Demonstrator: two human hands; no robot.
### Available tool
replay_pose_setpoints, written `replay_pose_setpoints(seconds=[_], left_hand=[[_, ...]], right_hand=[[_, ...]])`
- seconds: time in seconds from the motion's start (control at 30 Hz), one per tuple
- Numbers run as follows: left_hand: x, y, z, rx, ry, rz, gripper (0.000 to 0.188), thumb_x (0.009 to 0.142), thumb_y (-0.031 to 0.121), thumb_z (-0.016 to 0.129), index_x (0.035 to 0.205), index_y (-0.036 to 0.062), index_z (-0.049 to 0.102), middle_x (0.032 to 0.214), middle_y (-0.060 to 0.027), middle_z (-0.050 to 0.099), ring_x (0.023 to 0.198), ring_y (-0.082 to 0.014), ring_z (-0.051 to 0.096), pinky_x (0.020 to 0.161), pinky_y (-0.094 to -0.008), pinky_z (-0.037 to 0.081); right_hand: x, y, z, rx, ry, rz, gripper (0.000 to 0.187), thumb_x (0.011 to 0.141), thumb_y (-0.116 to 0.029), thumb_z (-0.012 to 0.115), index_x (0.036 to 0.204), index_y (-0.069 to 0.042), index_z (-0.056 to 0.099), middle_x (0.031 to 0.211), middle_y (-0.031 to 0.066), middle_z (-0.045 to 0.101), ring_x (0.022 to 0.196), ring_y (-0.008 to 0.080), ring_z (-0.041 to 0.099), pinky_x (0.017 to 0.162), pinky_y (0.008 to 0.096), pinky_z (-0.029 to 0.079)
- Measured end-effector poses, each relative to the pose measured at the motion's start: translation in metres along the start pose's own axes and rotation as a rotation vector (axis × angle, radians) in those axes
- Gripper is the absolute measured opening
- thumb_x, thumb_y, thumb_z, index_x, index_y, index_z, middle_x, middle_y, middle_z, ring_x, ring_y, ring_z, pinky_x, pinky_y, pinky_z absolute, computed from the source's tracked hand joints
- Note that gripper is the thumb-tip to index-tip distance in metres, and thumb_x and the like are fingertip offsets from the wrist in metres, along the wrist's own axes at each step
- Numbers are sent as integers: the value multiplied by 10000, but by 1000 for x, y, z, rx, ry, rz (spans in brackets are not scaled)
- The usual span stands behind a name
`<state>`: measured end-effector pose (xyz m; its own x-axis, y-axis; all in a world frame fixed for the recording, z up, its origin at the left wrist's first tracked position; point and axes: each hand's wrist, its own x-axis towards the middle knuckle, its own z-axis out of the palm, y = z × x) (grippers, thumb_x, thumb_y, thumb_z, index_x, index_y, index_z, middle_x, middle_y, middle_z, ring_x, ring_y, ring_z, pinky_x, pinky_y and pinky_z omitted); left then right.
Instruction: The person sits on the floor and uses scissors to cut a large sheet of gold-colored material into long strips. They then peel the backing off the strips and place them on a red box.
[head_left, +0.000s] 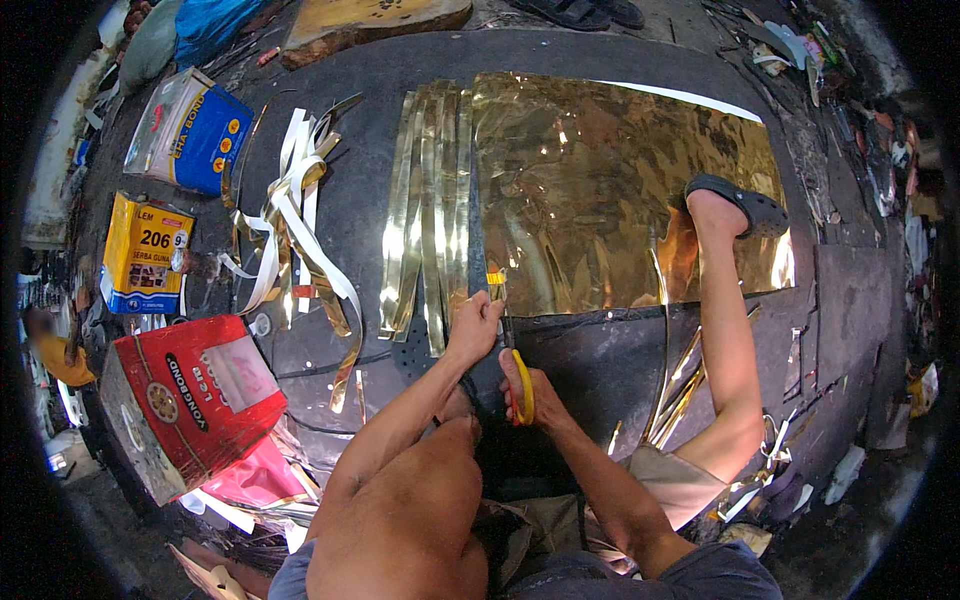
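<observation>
L hand [476,322] pressing gold foil sheet [620,190] flat, R hand [522,385] clamped on yellow cutter [523,385]; risk: sheet slips w/ foot [735,205] shift → crooked strip.

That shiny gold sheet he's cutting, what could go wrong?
The left hand presses down right beside the cutting line, so the yellow-handled cutter in the right hand might slip toward its fingers. The gold sheet is pinned only by a sandalled foot at its far side, so it could shift and make the strip crooked. The loose cut strips lie close by and may have sharp edges near bare skin.
</observation>
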<state>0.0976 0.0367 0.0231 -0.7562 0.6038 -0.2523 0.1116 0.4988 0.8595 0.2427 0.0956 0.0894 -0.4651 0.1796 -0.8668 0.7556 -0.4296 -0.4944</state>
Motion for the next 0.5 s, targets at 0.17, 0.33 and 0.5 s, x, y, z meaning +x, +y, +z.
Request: replay_pose_setpoints(seconds=[0.17,0.33,0.5], left_hand=[[1,5,-2,-109,-56,-58,325,930,245,594,719,22,489,600,-32,454,577,-122,431,540,-332,365],[1,17,-7,-263,-115,-136,310,937,202,600,689,64,477,590,40,425,558,-61,379,507,-276,319],[5,22,-15,-326,-169,-175,290,939,177,595,692,69,489,582,50,419,554,-47,377,501,-257,318]], right_hand=[[-6,-4,2,-23,61,-89,742,861,-721,511,698,2,539,513,56,478,398,173,519,380,301,423],[-11,-13,0,-7,90,-75,733,865,-704,527,659,-1,539,501,61,482,390,177,517,372,310,415],[13,-21,1,-23,112,-46,745,884,-675,531,601,11,591,521,95,540,414,208,558,415,346,453]])
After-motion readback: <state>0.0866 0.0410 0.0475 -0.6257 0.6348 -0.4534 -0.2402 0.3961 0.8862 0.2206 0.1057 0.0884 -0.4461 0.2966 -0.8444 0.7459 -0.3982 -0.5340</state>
